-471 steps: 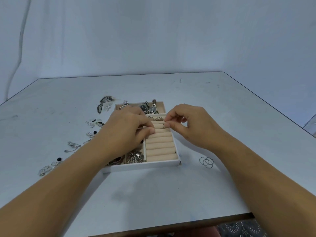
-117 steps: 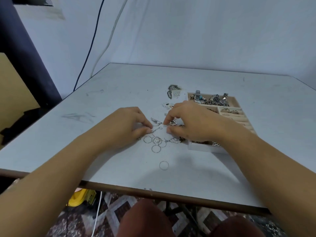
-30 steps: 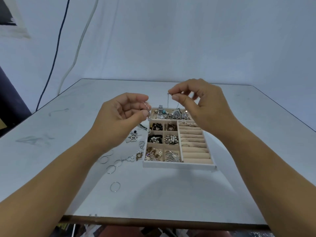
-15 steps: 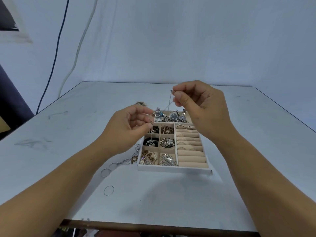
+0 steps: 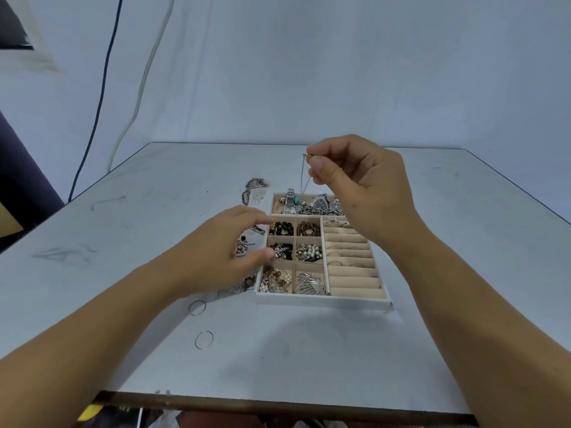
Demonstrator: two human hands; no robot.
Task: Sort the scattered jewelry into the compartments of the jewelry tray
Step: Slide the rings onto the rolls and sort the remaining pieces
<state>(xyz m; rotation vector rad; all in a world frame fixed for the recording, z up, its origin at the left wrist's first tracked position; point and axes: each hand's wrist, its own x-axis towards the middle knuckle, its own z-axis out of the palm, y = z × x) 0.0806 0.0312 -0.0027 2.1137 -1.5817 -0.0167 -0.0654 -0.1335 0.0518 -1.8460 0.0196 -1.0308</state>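
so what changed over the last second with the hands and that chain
The left hand came down from beside the right and now hovers by the left edge of the tray, fingers relaxed, holding nothing visible. The right hand still pinches the thin chain, which dangles over the far compartment. The tray and loose rings stayed put.

One camera only, worn on the person's head, its wide lens facing forward and down across the table (image 5: 309, 350). It sits above and behind the grip, near it, where the right hand (image 5: 361, 186) pinches a chain (image 5: 304, 177). The tray (image 5: 321, 299) lies below the grip and nearer the lens, close enough to tell its compartments apart. The left hand (image 5: 225, 254) hangs lower left of the grip. Beyond the grip stands the wall (image 5: 309, 72).
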